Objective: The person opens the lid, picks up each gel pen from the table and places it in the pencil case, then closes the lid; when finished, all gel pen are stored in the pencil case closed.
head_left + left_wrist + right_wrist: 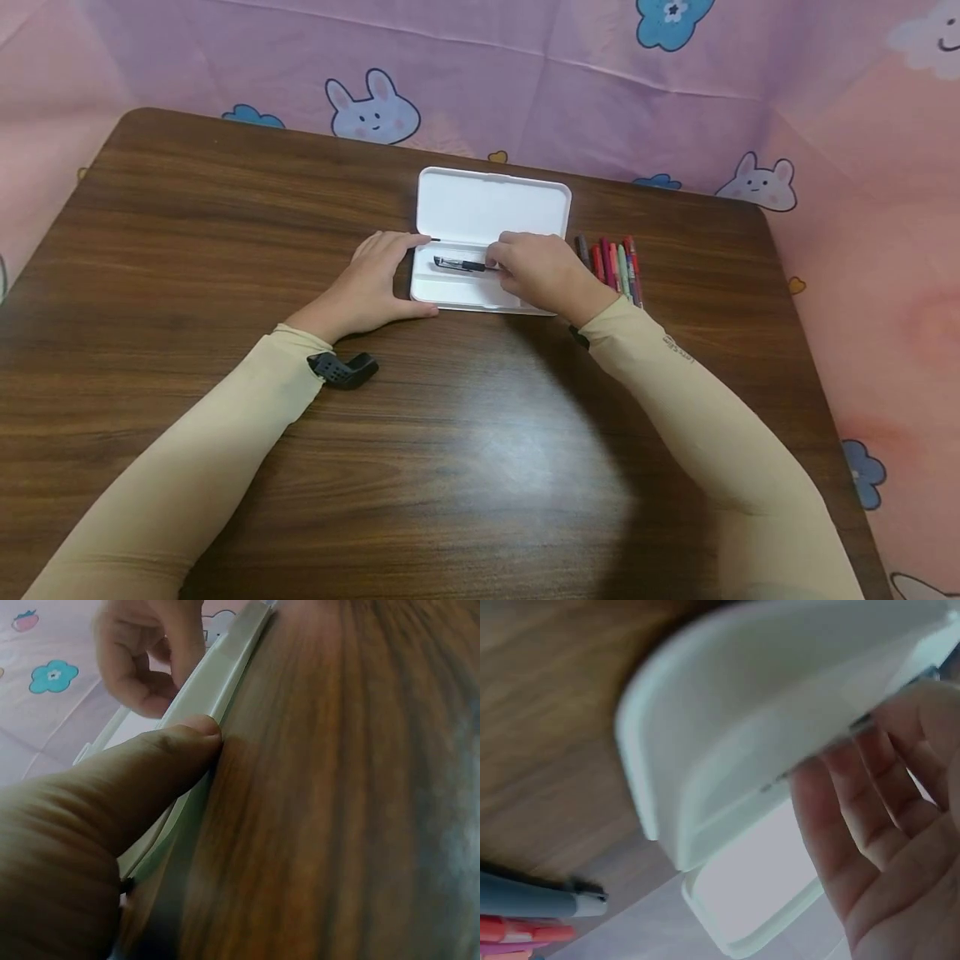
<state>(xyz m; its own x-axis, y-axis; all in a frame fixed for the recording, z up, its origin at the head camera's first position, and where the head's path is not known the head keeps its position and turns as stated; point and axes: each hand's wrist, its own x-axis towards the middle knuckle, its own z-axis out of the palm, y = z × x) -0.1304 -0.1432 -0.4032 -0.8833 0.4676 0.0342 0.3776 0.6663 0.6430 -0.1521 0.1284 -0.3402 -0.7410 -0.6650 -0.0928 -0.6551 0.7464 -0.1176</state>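
Mid-frame, our left hand [369, 282], fingers widely spread, touches the open white rectangular plastic case [491, 207], while our right hand [542, 268], fingers curled, pinches the black-and-clear pen [471, 266] inside.

Tabletop [225, 208]: dark brown, wood-grain finish, streaks running mainly from left edge to right edge.
Far corners: both visible, both rounded.
Near edge: outside the view.
Surface condition: pale sheen toward the near edge, shadow beside it on the right-edge side.
White case [450, 292]: lies open, nearer the far edge, right of the middle; long sides roughly parallel to the far edge.
Lid [492, 204]: tipped back toward the far edge; contact with tabletop cannot be determined.
Pens [613, 258]: side-by-side row between case and right edge; grey, red, purple, pink and green noted; near ends partly hidden.
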